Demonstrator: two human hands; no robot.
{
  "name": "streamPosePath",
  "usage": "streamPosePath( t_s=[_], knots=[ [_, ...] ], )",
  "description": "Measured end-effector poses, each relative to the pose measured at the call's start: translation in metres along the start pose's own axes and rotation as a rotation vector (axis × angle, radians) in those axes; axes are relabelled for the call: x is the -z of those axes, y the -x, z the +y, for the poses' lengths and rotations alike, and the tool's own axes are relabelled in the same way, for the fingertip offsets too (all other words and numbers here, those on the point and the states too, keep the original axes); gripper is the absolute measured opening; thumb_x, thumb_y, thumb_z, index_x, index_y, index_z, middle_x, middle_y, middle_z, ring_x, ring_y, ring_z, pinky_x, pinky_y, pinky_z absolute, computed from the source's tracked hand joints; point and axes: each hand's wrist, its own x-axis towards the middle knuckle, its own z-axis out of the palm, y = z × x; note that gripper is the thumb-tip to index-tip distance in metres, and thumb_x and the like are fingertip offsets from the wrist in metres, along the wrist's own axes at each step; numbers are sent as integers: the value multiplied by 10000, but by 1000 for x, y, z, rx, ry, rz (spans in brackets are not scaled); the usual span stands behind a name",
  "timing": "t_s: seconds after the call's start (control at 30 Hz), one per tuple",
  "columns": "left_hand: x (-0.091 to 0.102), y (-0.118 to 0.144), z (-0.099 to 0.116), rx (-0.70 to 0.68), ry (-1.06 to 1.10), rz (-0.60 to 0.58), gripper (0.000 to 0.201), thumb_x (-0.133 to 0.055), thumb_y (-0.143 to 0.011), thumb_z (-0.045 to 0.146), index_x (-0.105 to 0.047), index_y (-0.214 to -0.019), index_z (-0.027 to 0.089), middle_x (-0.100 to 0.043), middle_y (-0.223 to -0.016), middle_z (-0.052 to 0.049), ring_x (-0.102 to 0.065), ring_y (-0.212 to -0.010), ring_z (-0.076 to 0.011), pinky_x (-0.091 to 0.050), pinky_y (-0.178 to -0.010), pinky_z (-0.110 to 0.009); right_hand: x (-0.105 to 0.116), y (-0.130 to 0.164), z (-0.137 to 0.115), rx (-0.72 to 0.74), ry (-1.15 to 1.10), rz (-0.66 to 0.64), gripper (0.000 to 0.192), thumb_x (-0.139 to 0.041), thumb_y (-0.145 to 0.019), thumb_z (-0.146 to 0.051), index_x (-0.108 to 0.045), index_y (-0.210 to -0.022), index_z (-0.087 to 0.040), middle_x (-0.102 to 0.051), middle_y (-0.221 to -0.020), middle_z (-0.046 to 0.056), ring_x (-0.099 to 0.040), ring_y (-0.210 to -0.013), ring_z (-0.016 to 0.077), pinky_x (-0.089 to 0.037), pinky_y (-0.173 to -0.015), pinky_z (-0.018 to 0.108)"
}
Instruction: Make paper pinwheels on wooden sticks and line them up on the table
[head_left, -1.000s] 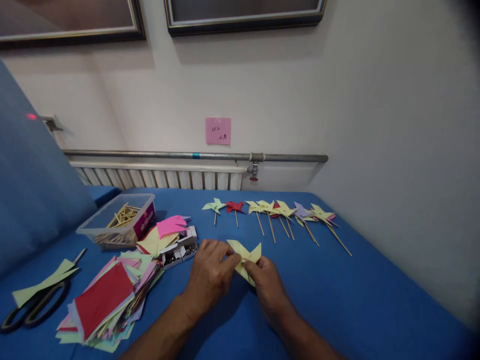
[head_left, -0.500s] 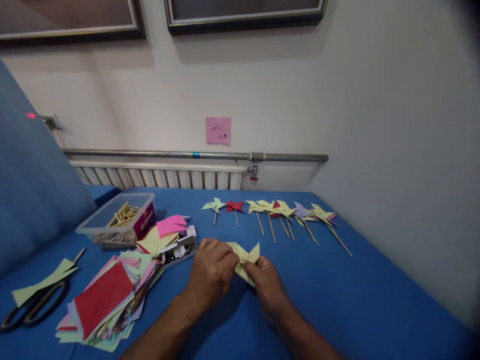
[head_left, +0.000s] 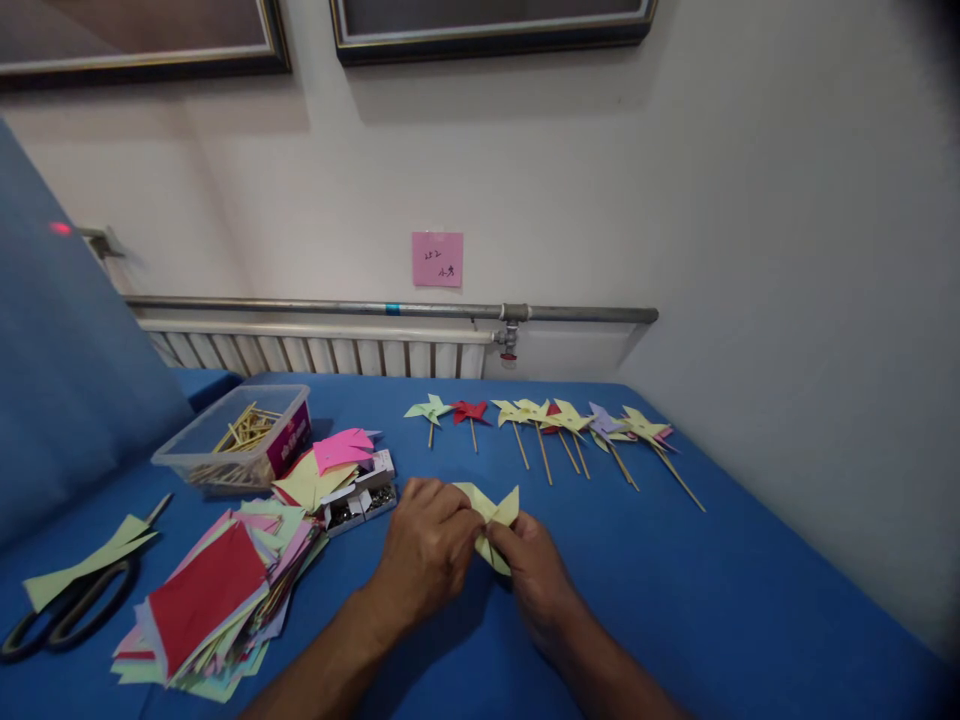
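Note:
A pale yellow paper pinwheel (head_left: 501,508) is held between my two hands above the blue cloth, its blades folded in toward the centre. My left hand (head_left: 429,535) is closed on its left side, fingertips at the middle. From the right, my right hand (head_left: 534,570) pinches it, the thumb pressed near the centre. Any pin or stick at the pinwheel is hidden by my fingers. Close to my left hand lies an open small box of metal pins (head_left: 361,504), with cut yellow paper (head_left: 319,485) and pink paper (head_left: 343,450) beside it.
Several finished pinwheels on sticks (head_left: 534,412) lie in a row at the back right. On the left are a clear tub of sticks (head_left: 214,460), a stack of coloured paper (head_left: 210,600) and black-handled scissors (head_left: 94,610) under pale green paper. A radiator (head_left: 360,357) runs along the wall.
My left hand has shifted slightly to the right, its fingertips now closer to my right thumb at the pinwheel's centre. The other things stay where they were.

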Motion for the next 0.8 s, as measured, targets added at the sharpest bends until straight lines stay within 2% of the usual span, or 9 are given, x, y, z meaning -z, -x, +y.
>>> streamPosePath(
  t_s=[0.5,0.7,0.8],
  knots=[
    [6,-3,-3,-44,-50,-75,245,-523,-1007,135,-731,-887,184,-693,-852,-61,-549,-803,-211,-352,-770,-402,-5,4,-9,-45,-93,-81,320,-887,-741,-446,-768,-879,-183,-778,-849,44,-644,-748,206,-478,-679,282],
    [7,-3,-3,-79,-124,-97,231,-531,-1002,133,-727,-892,186,-694,-872,-67,-538,-823,-225,-352,-784,-422,-5,7,-13,7,-102,-104,357,-868,-802,-525,-744,-848,-193,-720,-777,28,-614,-725,203,-495,-702,300],
    [6,-3,-3,-99,-173,-92,246,-524,-1021,137,-714,-872,186,-695,-875,-68,-533,-816,-225,-352,-786,-429,-2,3,-7,27,-85,-114,378,-879,-803,-528,-762,-904,-183,-732,-803,32,-639,-767,212,-512,-747,311]
  ],
)
